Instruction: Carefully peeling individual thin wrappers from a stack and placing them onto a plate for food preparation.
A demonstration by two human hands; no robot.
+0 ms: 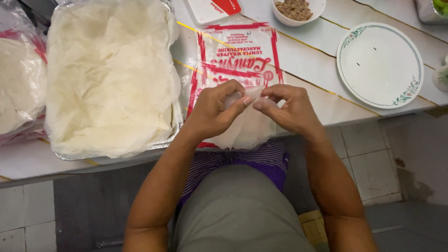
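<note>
Both hands (249, 109) seemingly pinch a thin wrapper (242, 130).

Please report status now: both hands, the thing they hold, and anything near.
Left hand and right hand pinching thin wrapper sheet. Foil tray of wrappers at left. Empty plate right.

Both forearms are bare, no sleeves, watch or rings showing on the left hand (212, 112) or right hand (289, 109). At six o'clock, grey cloth covers the lap, with purple striped fabric just above it.
</note>
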